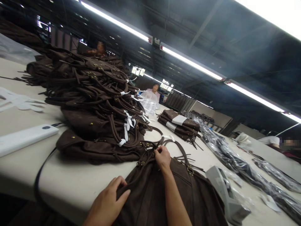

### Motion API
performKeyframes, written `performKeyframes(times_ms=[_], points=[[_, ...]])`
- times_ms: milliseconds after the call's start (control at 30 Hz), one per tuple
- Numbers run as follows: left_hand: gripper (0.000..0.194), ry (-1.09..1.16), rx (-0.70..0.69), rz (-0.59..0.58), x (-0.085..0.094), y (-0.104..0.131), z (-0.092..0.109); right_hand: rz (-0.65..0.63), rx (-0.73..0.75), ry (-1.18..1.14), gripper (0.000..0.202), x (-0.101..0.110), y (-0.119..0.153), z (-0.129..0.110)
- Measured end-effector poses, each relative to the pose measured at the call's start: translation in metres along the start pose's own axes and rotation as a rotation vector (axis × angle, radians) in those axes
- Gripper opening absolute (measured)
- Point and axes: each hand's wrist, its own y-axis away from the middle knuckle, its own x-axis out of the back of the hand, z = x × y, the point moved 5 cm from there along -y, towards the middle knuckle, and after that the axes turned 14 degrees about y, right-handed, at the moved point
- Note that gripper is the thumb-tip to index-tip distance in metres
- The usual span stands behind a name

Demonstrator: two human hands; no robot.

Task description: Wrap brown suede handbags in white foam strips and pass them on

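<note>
The left hand (107, 201) is at the near left side of the brown bag (207, 194), thumb and forefinger parted against it; its wrist is cut off by the frame. Further right, the right hand (163, 158) reaches up over the bag, fingers bent and closed in a pinch at its top; the exact piece between the fingertips is hidden. The bag's bottom runs out of frame. Around: a white box (25, 139), piled bags (94, 94) crowding the far left side, folded bags (180, 122) beyond, and a grey device (218, 185) just beside the bag.
</note>
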Motion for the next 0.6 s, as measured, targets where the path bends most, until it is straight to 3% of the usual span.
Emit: performKeyframes(times_ms=[100,200,333,467,600], points=[[0.007,0.011,0.029,-0.049,0.0,-0.005,0.001,0.05,0.071,0.181,0.005,-0.004,0.011,-0.021],[0.017,0.07,0.012,0.039,0.0,-0.001,0.0,0.044,0.074,0.191,0.006,-0.009,0.014,-0.029],[0.024,0.138,-0.035,0.162,0.001,0.004,-0.005,-0.069,-0.005,-0.136,0.019,-0.012,0.003,-0.016],[0.026,0.134,-0.038,0.131,-0.001,0.002,-0.008,-0.275,0.007,-0.548,0.036,-0.015,-0.009,0.0],[0.025,0.133,-0.018,0.15,-0.001,0.002,-0.007,-0.494,-0.063,-0.763,0.031,-0.019,-0.008,0.014]])
